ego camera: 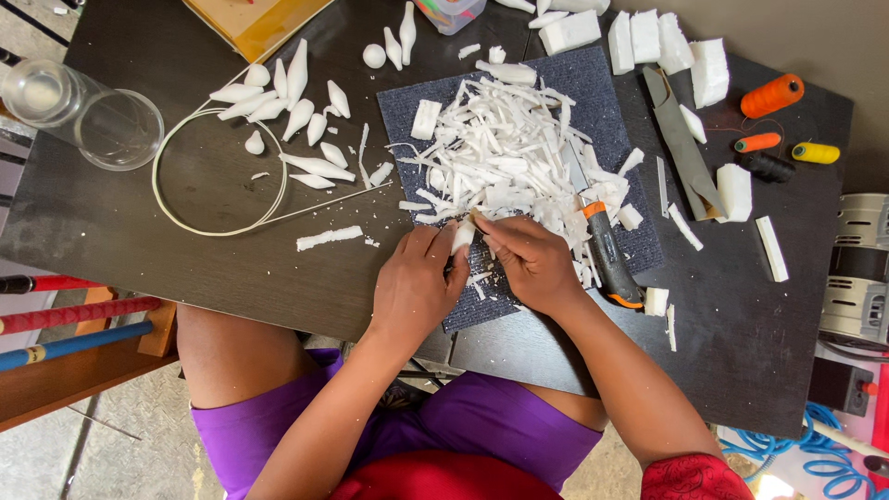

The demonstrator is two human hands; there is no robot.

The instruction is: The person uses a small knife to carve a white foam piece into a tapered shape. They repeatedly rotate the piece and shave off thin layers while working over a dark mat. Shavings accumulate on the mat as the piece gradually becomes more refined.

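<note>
Holding: left hand (414, 289) and right hand (535, 264) met over one small white foam piece (462, 235), near the front edge of the dark blue mat (639, 243)
Left grip: fingers clenched on the lower end of the foam piece, thumb side turned toward the right hand
Right grip: fingertips pinched at the top of the same piece; whether a blade sat in that hand could not be told
Shavings: a loose heap of white foam strips (505, 153) covered most of the mat, touching the knuckles of both hands
Knife: an orange and black utility knife (604, 250) lay just beside the right hand, its blade buried in the heap
Left room: bare dark desk (111, 218) lay open left of the hands, bounded by a pale wire hoop (190, 227) and a row of carved foam teardrops (287, 102)
Right room: a flat metal file (681, 139), foam blocks (662, 42) and thread spools (773, 94) crowded the far right; the near right corner stayed freer
Edges: the front desk edge ran just under both wrists, and the mat's front corner overhung it; a clear glass jar (79, 111) lay at the left edge
</note>
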